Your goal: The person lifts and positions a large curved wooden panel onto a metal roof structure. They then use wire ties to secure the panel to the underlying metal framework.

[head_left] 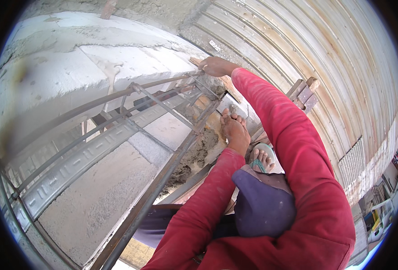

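Observation:
My right hand [214,66] reaches far out in a red sleeve to the end of the white block wall [73,67]. Its fingers are closed on a wooden lath [229,85] that lies against the wall's mortared edge. My left hand [234,130], also red-sleeved, rests lower with its fingers curled beside a heap of grey mortar [199,150] on a board. Whether it holds anything is unclear. My foot in a green sandal [263,158] and my purple-clad knee [264,202] lie just below it.
A metal scaffold frame [163,105] with a perforated plank [73,162] runs along the wall. Corrugated metal sheeting [325,54] fills the right side. Short wooden blocks [304,92] stick out near my right arm. Distant ground clutter shows at the lower right.

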### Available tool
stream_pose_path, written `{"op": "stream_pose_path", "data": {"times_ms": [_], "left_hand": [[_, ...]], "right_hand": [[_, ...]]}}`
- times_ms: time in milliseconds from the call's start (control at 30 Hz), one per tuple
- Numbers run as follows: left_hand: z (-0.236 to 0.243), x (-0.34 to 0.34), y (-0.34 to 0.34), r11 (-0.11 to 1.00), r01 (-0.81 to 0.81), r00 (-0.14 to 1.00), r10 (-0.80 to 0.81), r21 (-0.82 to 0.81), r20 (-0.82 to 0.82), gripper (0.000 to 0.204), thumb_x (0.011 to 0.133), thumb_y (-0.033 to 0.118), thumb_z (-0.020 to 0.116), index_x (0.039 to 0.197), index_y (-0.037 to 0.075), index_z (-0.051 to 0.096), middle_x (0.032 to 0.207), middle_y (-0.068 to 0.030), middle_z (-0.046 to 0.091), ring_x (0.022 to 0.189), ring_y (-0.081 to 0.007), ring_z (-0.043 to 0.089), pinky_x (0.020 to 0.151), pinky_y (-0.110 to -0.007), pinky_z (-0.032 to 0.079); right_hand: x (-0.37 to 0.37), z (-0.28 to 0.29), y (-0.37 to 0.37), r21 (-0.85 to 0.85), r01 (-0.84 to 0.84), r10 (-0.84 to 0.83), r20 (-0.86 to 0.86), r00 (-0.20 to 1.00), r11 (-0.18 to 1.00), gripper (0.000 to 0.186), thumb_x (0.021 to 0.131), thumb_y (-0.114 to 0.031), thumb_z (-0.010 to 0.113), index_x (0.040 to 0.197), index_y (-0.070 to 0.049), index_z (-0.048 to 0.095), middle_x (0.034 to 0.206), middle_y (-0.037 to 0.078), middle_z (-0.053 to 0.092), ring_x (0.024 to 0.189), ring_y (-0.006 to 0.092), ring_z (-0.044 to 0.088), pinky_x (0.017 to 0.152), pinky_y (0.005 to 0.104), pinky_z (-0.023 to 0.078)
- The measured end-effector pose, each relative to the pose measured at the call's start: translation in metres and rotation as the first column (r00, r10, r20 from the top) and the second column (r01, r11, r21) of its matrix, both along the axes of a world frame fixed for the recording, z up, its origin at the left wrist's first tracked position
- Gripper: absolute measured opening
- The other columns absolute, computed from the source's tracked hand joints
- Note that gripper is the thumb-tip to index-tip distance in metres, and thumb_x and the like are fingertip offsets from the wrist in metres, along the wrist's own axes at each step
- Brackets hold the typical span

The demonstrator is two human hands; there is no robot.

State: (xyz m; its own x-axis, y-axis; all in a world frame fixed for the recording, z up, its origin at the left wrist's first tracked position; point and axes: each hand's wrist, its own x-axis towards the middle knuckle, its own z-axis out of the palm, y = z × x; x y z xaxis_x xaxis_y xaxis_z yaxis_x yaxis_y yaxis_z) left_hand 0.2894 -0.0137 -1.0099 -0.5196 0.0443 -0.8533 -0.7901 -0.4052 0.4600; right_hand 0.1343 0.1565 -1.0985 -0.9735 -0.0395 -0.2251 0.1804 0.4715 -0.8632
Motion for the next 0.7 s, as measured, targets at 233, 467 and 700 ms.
{"op": "stream_pose_path", "data": {"times_ms": [233,467,700], "left_hand": [[0.023,0.002,0.009,0.993,0.042,0.999,-0.044,-0.109,-0.015,0.024,0.108,0.020,0.030,0.124,0.015,0.047,0.084,0.0017,0.046,0.063,-0.0096,0.042,0.058,-0.025,0.040],[0.028,-0.001,0.011,0.981,0.056,0.998,-0.060,-0.184,-0.015,0.021,0.107,0.017,0.032,0.122,0.019,0.048,0.083,0.0023,0.046,0.064,-0.0097,0.040,0.063,-0.027,0.038],[0.028,-0.003,0.011,0.990,0.020,1.000,-0.022,-0.140,-0.012,0.019,0.106,0.016,0.036,0.120,0.020,0.049,0.083,0.0029,0.046,0.065,-0.0098,0.041,0.064,-0.027,0.038]], "right_hand": [[0.012,-0.018,-0.002,-0.029,0.125,-0.127,-0.089,0.988,0.992,0.033,0.090,-0.017,0.046,0.111,-0.008,0.071,0.108,0.022,0.068,0.103,0.0390,0.063,0.094,0.0465,0.047],[0.006,-0.014,-0.005,-0.044,0.097,-0.100,-0.052,0.994,0.994,0.031,0.095,-0.021,0.046,0.110,-0.006,0.069,0.109,0.022,0.066,0.106,0.0387,0.061,0.096,0.0471,0.045],[0.005,-0.025,-0.013,-0.036,0.237,-0.240,-0.082,0.967,0.971,0.029,0.090,-0.021,0.050,0.103,-0.007,0.071,0.100,0.023,0.069,0.096,0.0401,0.065,0.086,0.0475,0.050]]}}
